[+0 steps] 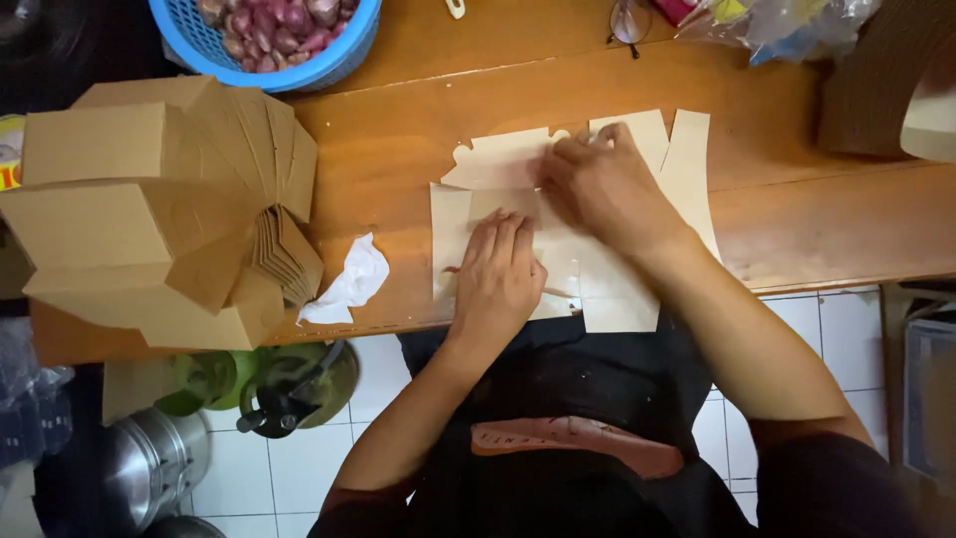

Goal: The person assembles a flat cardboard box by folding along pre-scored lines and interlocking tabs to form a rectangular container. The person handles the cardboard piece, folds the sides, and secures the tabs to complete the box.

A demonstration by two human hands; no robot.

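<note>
— So, lay flat on the wooden worktop (797, 229), that pale die-cut cardboard sheet (597, 289), near the front edge?

— Yes, spread out right before the body. Was pressed down by the left hand (501, 279), fingers together and flat, clamped on nothing. Was pinched at the upper flap by the right hand (597, 184), fingers closed on the card.

— Looked heavy?

— No, probably light and thin, stiff enough to keep a crease, yet easy to tear or bend wrongly. Better taken at the flap edges, beside the fold lines.

— And around?

— Stood at the left a stack of folded boxes (159, 209), with a crumpled white tissue (349, 284) just beside, and a blue basket (269, 40) farther back.
</note>
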